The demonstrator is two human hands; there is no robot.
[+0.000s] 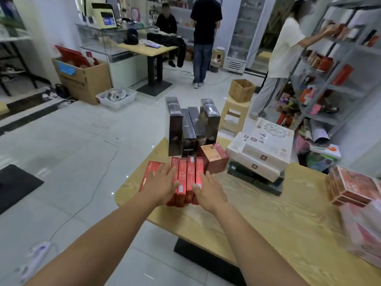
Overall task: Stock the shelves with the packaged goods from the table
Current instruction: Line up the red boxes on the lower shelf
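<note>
Red boxes [186,178], a tight row of slim ones on edge at the near left corner of the table [247,219], and both my hands are on them. My left hand [162,182] is flat, fingers straight and spread. It lies over one more red box [149,174] just left of the row, with the thumb touching the row's outer box. My right hand [208,188] is on the other flank, fingers straight and together along the row's right side, thumb resting on the rightmost box. Neither hand curls round anything; the row sits between my two palms.

Just behind the row, a squat dark red carton [214,159] sits at its far right end. Behind that, four tall dark boxes [190,126] stand upright in shiny wrap near the table's far edge. To the right, a stack of flat white boxes [263,149] lies on a dark flat box [253,178]. At the table's right edge, red-and-pink packages [354,188] are piled up.

Off the table, the grey shelves [340,87] stand at far right, partly filled. A person in a white top [284,50] reaches to an upper shelf there. Beyond the table's far edge, a plastic stool [235,114] carries an open cardboard box [241,90].
</note>
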